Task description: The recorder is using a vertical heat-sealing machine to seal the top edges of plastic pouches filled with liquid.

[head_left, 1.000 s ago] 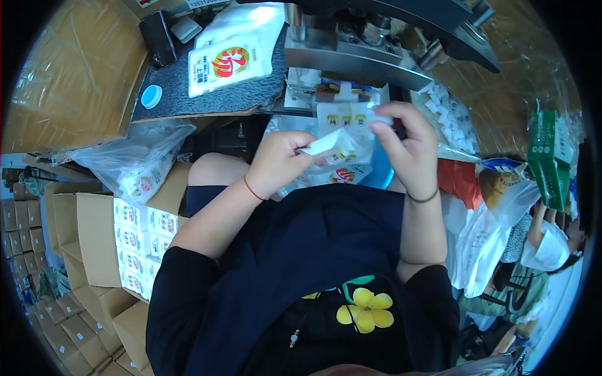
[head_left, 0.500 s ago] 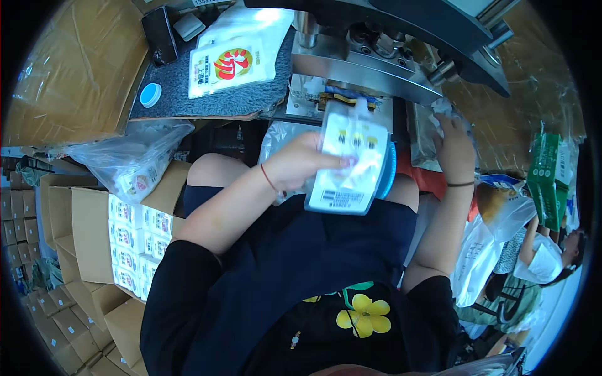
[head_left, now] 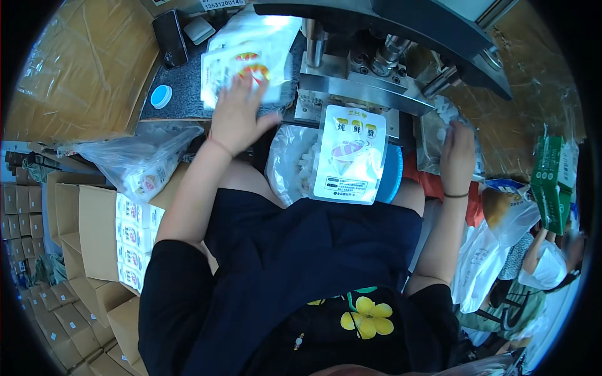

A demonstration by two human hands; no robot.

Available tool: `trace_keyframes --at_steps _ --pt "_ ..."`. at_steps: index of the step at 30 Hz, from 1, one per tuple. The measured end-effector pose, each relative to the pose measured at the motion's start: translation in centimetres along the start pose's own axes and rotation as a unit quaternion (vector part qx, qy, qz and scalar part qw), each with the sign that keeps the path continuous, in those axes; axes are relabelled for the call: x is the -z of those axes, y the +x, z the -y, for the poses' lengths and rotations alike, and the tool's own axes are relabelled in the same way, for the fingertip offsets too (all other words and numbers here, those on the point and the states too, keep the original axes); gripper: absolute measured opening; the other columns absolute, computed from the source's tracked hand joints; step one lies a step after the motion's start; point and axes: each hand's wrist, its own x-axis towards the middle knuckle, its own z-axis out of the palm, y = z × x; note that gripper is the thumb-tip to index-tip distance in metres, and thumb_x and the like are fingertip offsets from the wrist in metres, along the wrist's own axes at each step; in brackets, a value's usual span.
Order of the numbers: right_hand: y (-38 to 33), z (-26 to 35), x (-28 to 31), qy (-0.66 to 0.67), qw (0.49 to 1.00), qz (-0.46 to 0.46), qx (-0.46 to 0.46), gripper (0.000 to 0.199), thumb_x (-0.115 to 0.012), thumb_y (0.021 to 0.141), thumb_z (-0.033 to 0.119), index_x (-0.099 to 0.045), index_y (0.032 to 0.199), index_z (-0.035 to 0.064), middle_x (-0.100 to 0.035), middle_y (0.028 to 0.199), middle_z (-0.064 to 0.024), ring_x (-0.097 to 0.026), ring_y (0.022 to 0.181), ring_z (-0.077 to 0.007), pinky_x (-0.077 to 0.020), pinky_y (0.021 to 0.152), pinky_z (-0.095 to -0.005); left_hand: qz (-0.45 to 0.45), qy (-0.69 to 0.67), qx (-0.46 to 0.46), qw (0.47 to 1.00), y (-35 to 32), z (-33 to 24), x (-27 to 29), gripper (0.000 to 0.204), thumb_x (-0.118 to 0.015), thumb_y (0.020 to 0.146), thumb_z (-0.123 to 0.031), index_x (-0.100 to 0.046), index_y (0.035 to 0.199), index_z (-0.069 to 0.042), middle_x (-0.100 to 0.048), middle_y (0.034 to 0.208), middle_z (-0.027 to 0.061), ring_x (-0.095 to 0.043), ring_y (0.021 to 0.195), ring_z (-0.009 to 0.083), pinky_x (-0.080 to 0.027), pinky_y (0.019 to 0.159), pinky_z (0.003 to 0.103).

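Observation:
My left hand (head_left: pixel 238 116) reaches over a stack of flat white pouches (head_left: pixel 216 81) with red and yellow print, its fingers spread on or just above the top ones. Another white pouch (head_left: pixel 352 156), printed with a bowl picture, lies by itself above my lap, on a blue round tub (head_left: pixel 392 172) and a clear bag of small white pieces (head_left: pixel 291 160). At the right, my right hand (head_left: pixel 459 153) has its fingers curled at a clear plastic bag (head_left: pixel 431 147). Something small and white shows by its fingertips, too unclear to name.
A metal press (head_left: pixel 370 78) stands ahead. A phone (head_left: pixel 170 39) and a blue-white round lid (head_left: pixel 161 96) lie on the grey mat (head_left: pixel 182 113). An open carton (head_left: pixel 100 232) of white packs is at the left. Another person (head_left: pixel 542 266) sits far right.
My left hand has let go of the single pouch, now lying above my lap with its other face up, and moved up-left to the stack. My right hand's fingers have curled.

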Motion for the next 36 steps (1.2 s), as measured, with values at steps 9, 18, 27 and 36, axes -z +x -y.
trace_keyframes --at_steps 9,18,27,36 --pt "-0.4 9.9 2.1 0.386 0.905 0.109 0.139 0.011 -0.063 0.093 0.010 -0.066 0.094 -0.0003 -0.065 0.087 -0.0132 -0.062 0.078 -0.0264 -0.0488 0.071 -0.0329 0.087 -0.614 0.163 0.767 -4.1 -6.9 2.5 0.021 -0.069 0.095 -0.020 -0.075 0.091 0.001 -0.074 0.079 0.0049 -0.068 0.075 0.0072 -0.053 0.067 0.023" --pt "1.2 10.5 3.4 0.369 0.913 0.110 0.135 0.015 -0.065 0.094 0.014 -0.067 0.096 -0.0012 -0.067 0.089 -0.0113 -0.065 0.079 -0.0219 -0.0502 0.071 -0.0313 0.283 -0.791 0.162 0.517 -3.3 -13.7 3.4 0.032 -0.063 0.100 -0.024 -0.067 0.114 0.004 -0.073 0.103 0.0072 -0.067 0.091 0.0096 -0.055 0.082 0.027" --pt "1.3 0.8 2.4 -0.010 0.988 0.157 -0.004 0.024 -0.059 0.093 0.016 -0.066 0.115 0.0099 -0.062 0.104 -0.0185 -0.061 0.096 -0.0415 -0.0496 0.080 -0.0484 0.282 -0.849 0.176 0.412 -1.7 -14.0 1.0 0.031 -0.072 0.090 -0.007 -0.066 0.119 0.002 -0.072 0.112 0.0102 -0.069 0.101 0.0157 -0.054 0.091 0.032" --pt "-0.6 -4.1 -2.3 0.026 0.994 0.107 -0.009 0.033 -0.060 0.083 0.001 -0.060 0.115 0.0081 -0.060 0.110 -0.0211 -0.057 0.107 -0.0427 -0.0484 0.088 -0.0475 0.117 -0.731 0.251 0.623 1.4 -10.1 0.3 0.041 -0.073 0.087 -0.012 -0.052 0.119 0.004 -0.068 0.098 0.0110 -0.067 0.084 0.0220 -0.055 0.079 0.035"
